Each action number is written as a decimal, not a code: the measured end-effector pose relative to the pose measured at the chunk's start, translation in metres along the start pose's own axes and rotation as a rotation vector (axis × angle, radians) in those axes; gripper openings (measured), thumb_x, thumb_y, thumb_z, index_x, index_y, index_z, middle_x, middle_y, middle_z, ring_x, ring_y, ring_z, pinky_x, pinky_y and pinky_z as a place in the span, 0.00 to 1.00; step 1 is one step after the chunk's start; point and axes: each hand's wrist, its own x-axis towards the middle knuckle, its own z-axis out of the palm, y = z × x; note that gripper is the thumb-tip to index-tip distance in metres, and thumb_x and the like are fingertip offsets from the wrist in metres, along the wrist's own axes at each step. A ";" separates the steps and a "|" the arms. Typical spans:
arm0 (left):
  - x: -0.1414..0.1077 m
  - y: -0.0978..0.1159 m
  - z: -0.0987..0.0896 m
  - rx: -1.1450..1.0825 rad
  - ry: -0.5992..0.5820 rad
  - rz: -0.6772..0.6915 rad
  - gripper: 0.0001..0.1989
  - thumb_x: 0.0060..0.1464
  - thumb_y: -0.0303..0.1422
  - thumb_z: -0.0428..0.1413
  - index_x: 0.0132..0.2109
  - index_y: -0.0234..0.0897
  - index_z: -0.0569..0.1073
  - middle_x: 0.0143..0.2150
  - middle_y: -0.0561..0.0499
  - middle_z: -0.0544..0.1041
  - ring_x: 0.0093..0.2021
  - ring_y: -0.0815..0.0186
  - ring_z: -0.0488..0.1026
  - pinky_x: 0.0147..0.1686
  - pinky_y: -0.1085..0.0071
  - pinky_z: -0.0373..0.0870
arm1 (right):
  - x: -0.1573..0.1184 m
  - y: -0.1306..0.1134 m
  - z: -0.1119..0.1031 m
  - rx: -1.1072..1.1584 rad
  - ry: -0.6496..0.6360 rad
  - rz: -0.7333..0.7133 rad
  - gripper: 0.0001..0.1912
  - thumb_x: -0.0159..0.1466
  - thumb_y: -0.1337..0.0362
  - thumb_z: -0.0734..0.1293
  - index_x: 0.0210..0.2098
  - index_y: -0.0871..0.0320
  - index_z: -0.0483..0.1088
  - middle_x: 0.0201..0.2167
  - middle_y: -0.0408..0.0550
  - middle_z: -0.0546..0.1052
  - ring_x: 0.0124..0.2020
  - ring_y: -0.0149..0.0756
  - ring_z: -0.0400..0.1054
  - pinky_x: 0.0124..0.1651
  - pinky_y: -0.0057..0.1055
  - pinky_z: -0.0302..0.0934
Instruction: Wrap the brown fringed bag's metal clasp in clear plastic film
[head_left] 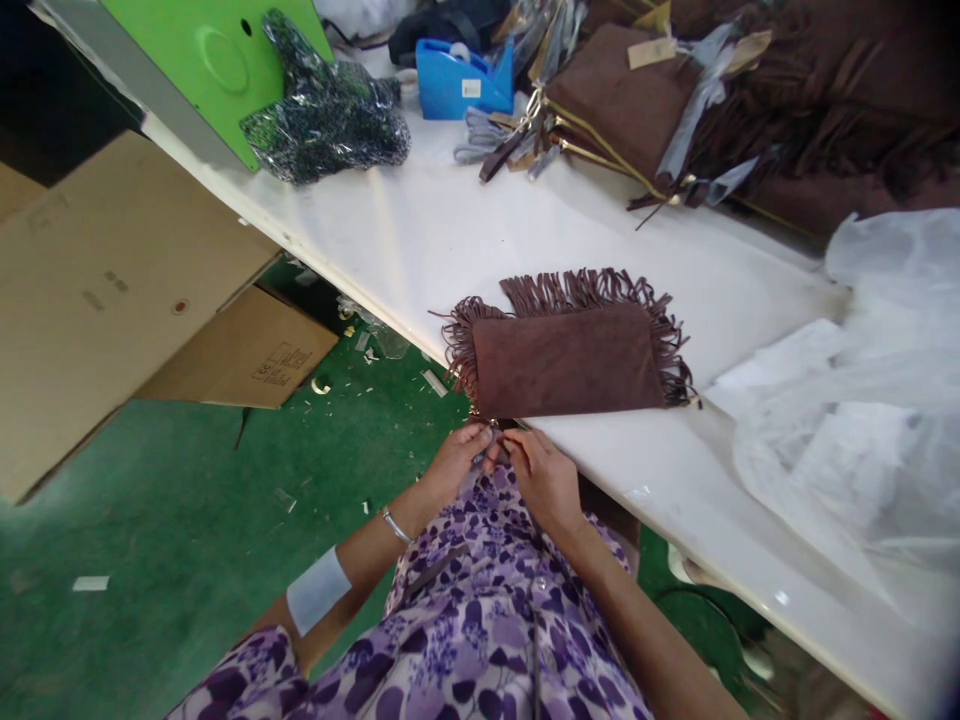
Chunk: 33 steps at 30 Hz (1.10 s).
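Here's the white bench (405,225), running at a slant across the room, with a green floor (255,540) below it littered with scraps. Cardboard boxes (120,270) crowd the left side. Up at the bench's far end stands a green panel (199,75), a dark bundle (330,125) in shiny clear plastic right by it, then a blue tape dispenser (459,88). Over to the right, brown bags (622,90) lie heaped with tags and fringe showing, and crumpled white sheeting (832,460) spills along the bench nearer the person.

And front and centre, the brown fringed pouch (566,362)! It lies flat at the near edge, fringe splayed along its left, far and right sides, its near left corner poking out past the bench.

Now to the fingers, right under that corner. The left hand (454,465), bracelet (397,525) at its wrist, has thumb and fingers nipped close together on a small dark piece (504,455) beside a glint of metal. The right hand (550,480) comes in from the other side, fingertips curled down and pinching the same piece, nearly touching the left. What exactly that piece is, I can't tell from here.
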 end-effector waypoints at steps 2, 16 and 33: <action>-0.001 0.002 -0.003 0.001 -0.017 -0.034 0.20 0.52 0.48 0.61 0.34 0.34 0.70 0.26 0.53 0.66 0.22 0.73 0.60 0.24 0.76 0.61 | -0.002 0.001 0.009 0.021 0.001 0.039 0.14 0.70 0.64 0.56 0.49 0.58 0.69 0.44 0.52 0.76 0.45 0.38 0.70 0.49 0.33 0.63; -0.002 0.010 0.001 0.117 -0.033 -0.006 0.19 0.57 0.47 0.55 0.34 0.33 0.71 0.27 0.49 0.71 0.23 0.68 0.67 0.26 0.73 0.62 | 0.013 -0.005 0.009 -0.012 -0.002 0.065 0.11 0.69 0.63 0.57 0.41 0.58 0.70 0.35 0.49 0.75 0.36 0.37 0.70 0.40 0.29 0.59; 0.007 -0.001 -0.007 0.014 -0.053 -0.025 0.20 0.55 0.48 0.58 0.40 0.32 0.71 0.32 0.45 0.76 0.28 0.64 0.73 0.32 0.70 0.71 | 0.010 0.002 0.015 0.139 -0.019 0.138 0.12 0.68 0.64 0.57 0.46 0.57 0.69 0.41 0.48 0.77 0.40 0.37 0.71 0.44 0.30 0.60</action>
